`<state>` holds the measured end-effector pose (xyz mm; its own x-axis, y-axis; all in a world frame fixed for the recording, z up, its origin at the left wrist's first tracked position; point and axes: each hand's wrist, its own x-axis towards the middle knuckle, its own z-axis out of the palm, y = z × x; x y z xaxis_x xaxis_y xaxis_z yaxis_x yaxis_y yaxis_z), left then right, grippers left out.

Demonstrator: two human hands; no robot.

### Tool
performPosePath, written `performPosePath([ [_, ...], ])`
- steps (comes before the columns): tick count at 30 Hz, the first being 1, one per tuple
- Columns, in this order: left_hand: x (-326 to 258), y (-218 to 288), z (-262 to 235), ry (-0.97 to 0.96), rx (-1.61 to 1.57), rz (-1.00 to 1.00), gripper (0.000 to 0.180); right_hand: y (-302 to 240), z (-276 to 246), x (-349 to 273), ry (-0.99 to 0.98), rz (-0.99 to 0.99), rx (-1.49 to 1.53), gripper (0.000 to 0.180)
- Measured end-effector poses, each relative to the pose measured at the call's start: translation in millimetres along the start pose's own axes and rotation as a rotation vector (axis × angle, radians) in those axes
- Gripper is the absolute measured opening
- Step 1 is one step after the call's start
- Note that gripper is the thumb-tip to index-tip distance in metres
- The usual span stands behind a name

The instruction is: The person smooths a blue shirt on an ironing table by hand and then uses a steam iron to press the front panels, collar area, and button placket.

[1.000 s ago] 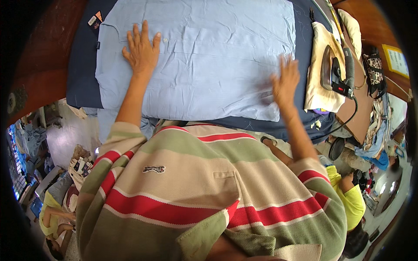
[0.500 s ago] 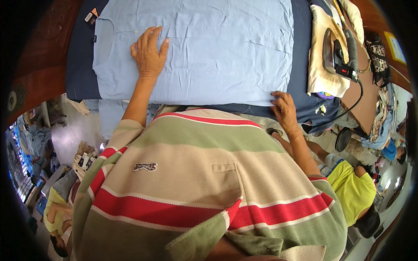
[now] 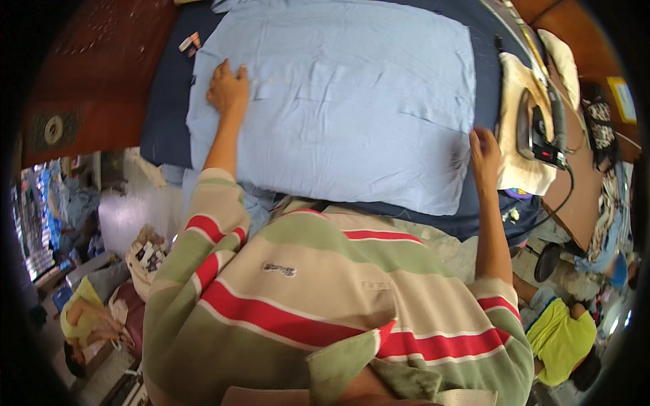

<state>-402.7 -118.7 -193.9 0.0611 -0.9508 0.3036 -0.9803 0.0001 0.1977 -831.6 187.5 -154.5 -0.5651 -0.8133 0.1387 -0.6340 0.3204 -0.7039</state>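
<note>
I see light blue shirt [image 3: 345, 101] spread flat on dark blue ironing pad [image 3: 169, 108], filling its middle. Left hand [image 3: 227, 88] pressed flat, fingers together, near pad's left edge; right hand [image 3: 485, 147] pinching shirt's right edge. Cloth looks thin, limp, light, likely to crease; I'd grip hems or corners.

A clothes iron [image 3: 538, 128] on a cream cloth [image 3: 518, 176] at right, dark cord [image 3: 567, 196], brown wooden floor [image 3: 95, 74] at left

Soft, even daylight fills the scene, brightest around 8 o'clock, with only faint shadows. Heavy fisheye bending and black vignetting ring the rim; focus stays fairly sharp centrally.
</note>
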Motion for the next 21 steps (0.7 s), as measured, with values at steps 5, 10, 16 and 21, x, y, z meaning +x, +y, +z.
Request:
performPosePath([
  [5,16.5,8.6,-2.1,-0.120,0.100,-0.093,0.054,-2.4,31.9,78.5,0.154,0.023,-0.365,0.032],
  [10,22.2,-5.1,8.0,-0.021,-0.008,-0.094,0.044,23.9,50.5,84.9,0.205,-0.043,-0.537,0.020],
  [16,27.3,-17.3,16.9,0.269,-0.041,0.227,0.035,22.9,52.4,77.6,0.349,-0.162,-0.478,0.016],
  [21,54.5,-12.5,6.9,0.274,-0.106,0.344,0.038,16.5,50.5,92.9,0.319,-0.140,-0.481,0.021],
])
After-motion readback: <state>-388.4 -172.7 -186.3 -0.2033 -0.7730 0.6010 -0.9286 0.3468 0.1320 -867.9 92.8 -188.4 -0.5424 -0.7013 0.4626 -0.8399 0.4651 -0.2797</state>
